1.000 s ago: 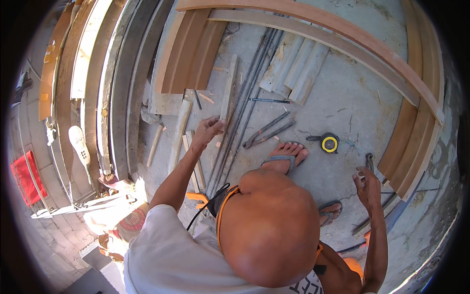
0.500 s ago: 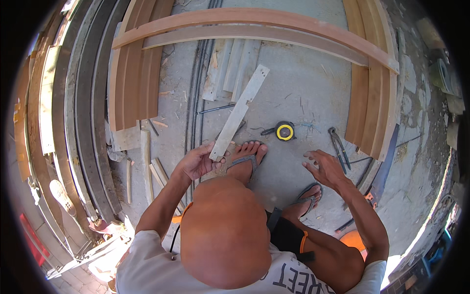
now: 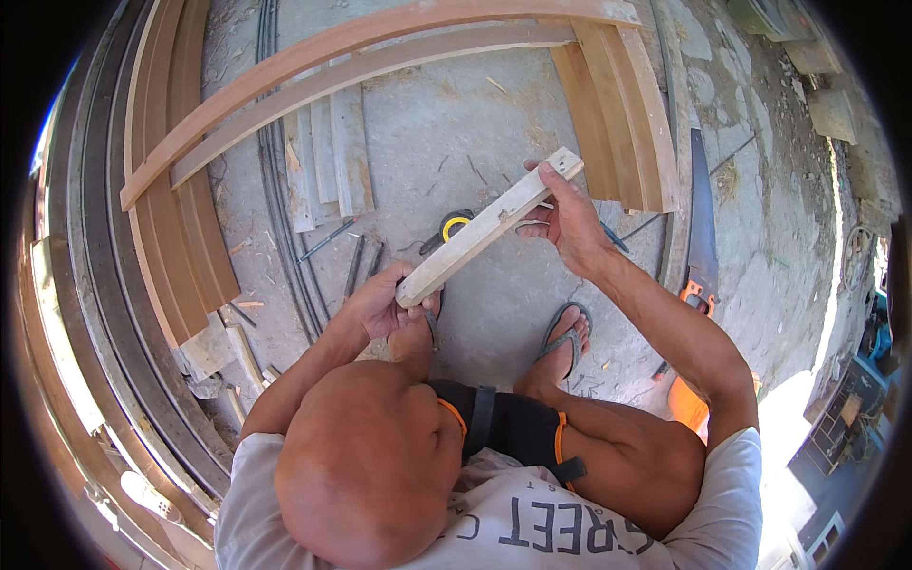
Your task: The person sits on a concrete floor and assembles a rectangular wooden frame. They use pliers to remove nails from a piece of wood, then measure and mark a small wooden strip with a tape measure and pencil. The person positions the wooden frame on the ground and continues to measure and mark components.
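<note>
A short, pale wooden batten (image 3: 494, 228) slants in front of me, its far end up and to the right. My left hand (image 3: 383, 302) is closed around its near end, low and left. At the far end my right hand (image 3: 570, 218) grips it between thumb and fingers; part of the fingers is hidden behind the wood. On the concrete beyond the batten lies a black and yellow tape measure (image 3: 456, 226), partly covered by it. Both hands hold the batten clear of the floor, above my sandalled feet.
A frame of reddish-brown boards (image 3: 380, 30) spans the far side. Long dark beams (image 3: 104, 256) run along the left. Short pale boards (image 3: 326, 152) and thin metal rods (image 3: 273, 142) lie inside the frame. A handsaw (image 3: 701, 218) with an orange handle lies at right.
My right hand, empty and apart before, has moved up and now grips the batten's far end. The batten has turned, tilting further right. The whole view has shifted to the right.
</note>
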Demonstrator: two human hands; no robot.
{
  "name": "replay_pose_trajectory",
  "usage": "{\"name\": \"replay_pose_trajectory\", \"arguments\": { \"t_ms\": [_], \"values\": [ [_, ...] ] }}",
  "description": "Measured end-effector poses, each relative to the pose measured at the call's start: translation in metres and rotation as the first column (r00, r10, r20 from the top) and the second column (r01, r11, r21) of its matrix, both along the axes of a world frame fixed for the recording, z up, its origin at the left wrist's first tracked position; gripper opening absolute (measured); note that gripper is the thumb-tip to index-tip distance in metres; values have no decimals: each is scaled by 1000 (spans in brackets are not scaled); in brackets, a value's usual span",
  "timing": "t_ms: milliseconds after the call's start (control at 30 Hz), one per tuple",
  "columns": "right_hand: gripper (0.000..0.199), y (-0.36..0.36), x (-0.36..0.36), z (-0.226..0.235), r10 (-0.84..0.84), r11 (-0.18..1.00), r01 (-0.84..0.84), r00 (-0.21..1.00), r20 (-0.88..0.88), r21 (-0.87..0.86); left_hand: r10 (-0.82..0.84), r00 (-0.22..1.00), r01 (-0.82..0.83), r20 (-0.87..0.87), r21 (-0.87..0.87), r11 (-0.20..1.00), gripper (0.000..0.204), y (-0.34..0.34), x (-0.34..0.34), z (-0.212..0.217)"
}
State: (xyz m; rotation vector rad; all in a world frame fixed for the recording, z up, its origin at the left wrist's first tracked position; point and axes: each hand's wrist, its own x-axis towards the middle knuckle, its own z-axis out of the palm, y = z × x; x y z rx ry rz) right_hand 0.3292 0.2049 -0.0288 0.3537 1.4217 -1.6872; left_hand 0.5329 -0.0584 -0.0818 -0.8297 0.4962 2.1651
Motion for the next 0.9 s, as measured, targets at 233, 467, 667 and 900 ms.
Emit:
{"name": "replay_pose_trajectory", "arguments": {
  "t_ms": [233, 467, 667, 900],
  "values": [
    [47, 16, -10, 13, 22, 988, -24, 1000, -10, -151, 14, 1000, -13, -1, -409, 912, 64, 9, -24, 18],
    [63, 20, -1, 4, 16, 999, -18, 998, 54, 30, -40, 984, -48, -171, -477, 878, 52, 4, -19, 1],
    [72, 21, 2, 5, 158, 986, -158, 987, -11, -59, -28, 976, -58, -216, -381, 923, 50, 14, -11, 6],
    [65, 21, 2, -3, 222, 964, -213, 974, 35, -160, -341, 863, 119, -372, -506, 854, 61, 23, -25, 24]
  ]
}}
